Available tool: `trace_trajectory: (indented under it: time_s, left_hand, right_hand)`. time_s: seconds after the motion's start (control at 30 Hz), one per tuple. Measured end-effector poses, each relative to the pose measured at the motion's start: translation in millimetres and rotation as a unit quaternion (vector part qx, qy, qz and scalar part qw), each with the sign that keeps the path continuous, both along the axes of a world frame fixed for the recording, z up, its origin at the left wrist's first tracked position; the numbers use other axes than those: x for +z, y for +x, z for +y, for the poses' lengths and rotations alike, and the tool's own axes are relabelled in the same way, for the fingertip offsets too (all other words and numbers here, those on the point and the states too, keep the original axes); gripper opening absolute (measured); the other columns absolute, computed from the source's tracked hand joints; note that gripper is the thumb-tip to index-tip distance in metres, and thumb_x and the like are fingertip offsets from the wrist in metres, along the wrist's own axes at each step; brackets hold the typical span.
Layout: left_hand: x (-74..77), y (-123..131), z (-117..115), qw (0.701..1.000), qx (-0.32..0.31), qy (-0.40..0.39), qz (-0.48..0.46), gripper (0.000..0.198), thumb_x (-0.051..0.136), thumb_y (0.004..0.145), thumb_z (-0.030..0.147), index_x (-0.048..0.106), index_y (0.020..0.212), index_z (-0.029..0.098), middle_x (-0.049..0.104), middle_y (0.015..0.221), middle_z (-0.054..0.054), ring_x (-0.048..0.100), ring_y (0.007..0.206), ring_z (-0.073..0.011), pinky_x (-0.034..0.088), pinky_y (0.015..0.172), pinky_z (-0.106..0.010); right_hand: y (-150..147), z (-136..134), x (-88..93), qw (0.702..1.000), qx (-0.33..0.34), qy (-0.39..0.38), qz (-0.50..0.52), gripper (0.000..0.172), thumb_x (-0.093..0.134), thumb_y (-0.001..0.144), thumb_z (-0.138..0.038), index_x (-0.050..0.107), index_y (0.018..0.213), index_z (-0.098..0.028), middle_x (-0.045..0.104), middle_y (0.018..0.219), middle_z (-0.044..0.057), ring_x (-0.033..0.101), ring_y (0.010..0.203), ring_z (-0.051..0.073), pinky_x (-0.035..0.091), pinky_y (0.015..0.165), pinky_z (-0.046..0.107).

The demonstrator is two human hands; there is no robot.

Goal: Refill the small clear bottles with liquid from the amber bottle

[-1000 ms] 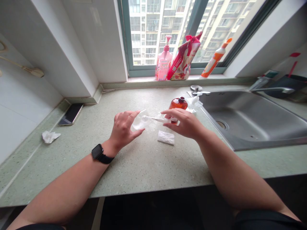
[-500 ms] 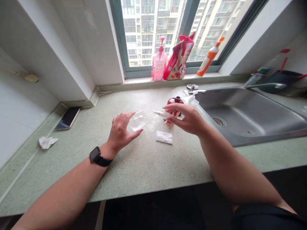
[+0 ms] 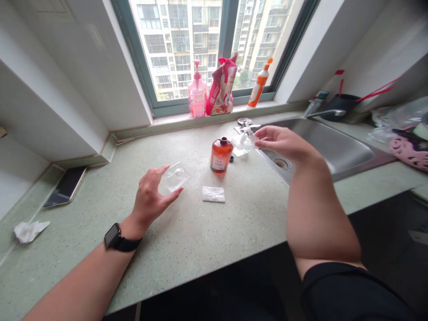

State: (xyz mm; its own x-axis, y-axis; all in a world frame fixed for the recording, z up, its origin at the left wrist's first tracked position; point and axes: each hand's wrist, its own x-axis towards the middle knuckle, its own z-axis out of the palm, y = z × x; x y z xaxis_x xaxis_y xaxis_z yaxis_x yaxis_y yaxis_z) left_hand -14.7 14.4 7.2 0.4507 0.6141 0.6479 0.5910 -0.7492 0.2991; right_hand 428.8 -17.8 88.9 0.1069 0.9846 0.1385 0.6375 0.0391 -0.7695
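My left hand (image 3: 150,194), with a black watch on its wrist, curves its thumb and fingers around a clear square plastic container (image 3: 178,176) above the counter. At the sink's near-left corner, the fingertips of my right hand (image 3: 279,140) pinch a white plastic piece (image 3: 253,141), mostly hidden by the fingers. Close beside it is a white pump head (image 3: 246,129) on clear wrapping. An amber bottle (image 3: 220,156) stands uncapped between my hands, its neck open. A small black cap (image 3: 231,158) lies next to it. In front of the bottle is a folded white tissue (image 3: 213,194).
A steel sink (image 3: 314,142) with a faucet (image 3: 329,113) is on the right. On the sill stand a pink pump bottle (image 3: 197,96), a red bag (image 3: 221,91) and an orange-white bottle (image 3: 258,87). A phone (image 3: 66,187) and crumpled tissue (image 3: 30,231) lie left.
My right hand has moved right, from in front of the amber bottle to beside the pump head, carrying the white piece. The bottle is now uncovered. My left hand keeps its pose; the view has shifted right.
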Motion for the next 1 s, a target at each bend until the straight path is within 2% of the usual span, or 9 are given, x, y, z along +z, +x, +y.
trace_trajectory:
  time_s: [0.07, 0.17, 0.3, 0.43, 0.53, 0.9, 1.0]
  left_hand:
    - [0.3, 0.2, 0.3, 1.0, -0.003, 0.003, -0.001, 0.065, 0.077, 0.093, 0.048, 0.052, 0.149, 0.025, 0.068, 0.127, -0.012, 0.066, 0.118, -0.0326, 0.055, 0.105, -0.053]
    - [0.7, 0.4, 0.8, 1.0, -0.006, 0.009, -0.003, 0.064, 0.077, 0.093, 0.049, 0.053, 0.147, 0.024, 0.068, 0.125, -0.013, 0.067, 0.117, -0.0334, 0.056, 0.104, -0.054]
    - [1.7, 0.3, 0.5, 1.0, -0.005, 0.011, -0.004, 0.063, 0.077, 0.093, 0.049, 0.054, 0.146, 0.023, 0.068, 0.124, -0.013, 0.068, 0.115, -0.0331, 0.056, 0.104, -0.053]
    - [3.2, -0.1, -0.9, 1.0, -0.002, 0.002, -0.001, 0.063, 0.076, 0.093, 0.05, 0.054, 0.147, 0.024, 0.068, 0.125, -0.012, 0.067, 0.116, -0.0333, 0.056, 0.105, -0.054]
    - [3.8, -0.3, -1.7, 1.0, -0.001, -0.005, 0.0, 0.064, 0.076, 0.093, 0.051, 0.053, 0.147, 0.025, 0.068, 0.127, -0.012, 0.067, 0.118, -0.0333, 0.056, 0.106, -0.054]
    - [1.6, -0.6, -0.6, 1.0, -0.014, -0.011, -0.001, 0.064, 0.076, 0.094, 0.047, 0.053, 0.148, 0.025, 0.068, 0.128, -0.011, 0.067, 0.118, -0.0326, 0.055, 0.106, -0.052]
    - [1.4, -0.9, -0.4, 1.0, -0.016, -0.015, 0.003, 0.064, 0.076, 0.094, 0.047, 0.052, 0.149, 0.024, 0.068, 0.128, -0.012, 0.067, 0.118, -0.0327, 0.055, 0.107, -0.051]
  right_hand:
    - [6.7, -0.2, -0.8, 0.996, -0.015, -0.068, -0.061, 0.04, 0.078, 0.084, -0.05, 0.075, 0.112, -0.022, 0.08, 0.105, 0.009, 0.074, 0.095, 0.025, 0.061, 0.084, 0.04]
    - [7.8, 4.3, -5.3, 0.973, -0.049, -0.151, -0.168, 0.027, 0.076, 0.086, -0.035, 0.076, 0.11, -0.022, 0.081, 0.11, 0.008, 0.074, 0.097, 0.024, 0.058, 0.083, 0.035]
    - [1.5, 14.9, -17.3, 0.941, -0.041, -0.217, -0.256, 0.022, 0.075, 0.087, -0.032, 0.079, 0.106, -0.022, 0.081, 0.11, 0.008, 0.073, 0.094, 0.023, 0.054, 0.076, 0.031]
    - [-2.6, 24.6, -29.6, 0.933, -0.039, -0.227, -0.277, 0.018, 0.078, 0.085, -0.031, 0.081, 0.1, -0.023, 0.081, 0.107, 0.008, 0.072, 0.087, 0.022, 0.051, 0.071, 0.031]
    - [-3.2, 29.9, -35.5, 0.931, -0.035, -0.219, -0.289, 0.019, 0.079, 0.084, -0.033, 0.082, 0.101, -0.024, 0.081, 0.109, 0.007, 0.071, 0.089, 0.023, 0.05, 0.072, 0.031]
    - [-3.7, 37.6, -46.4, 0.93, -0.029, -0.201, -0.308, 0.022, 0.08, 0.082, -0.038, 0.082, 0.099, -0.024, 0.081, 0.098, 0.006, 0.07, 0.087, 0.024, 0.049, 0.072, 0.032]
    - [-6.3, 36.7, -47.9, 0.93, -0.032, -0.199, -0.307, 0.018, 0.078, 0.084, -0.035, 0.081, 0.098, -0.024, 0.081, 0.1, 0.007, 0.071, 0.086, 0.023, 0.05, 0.071, 0.031]
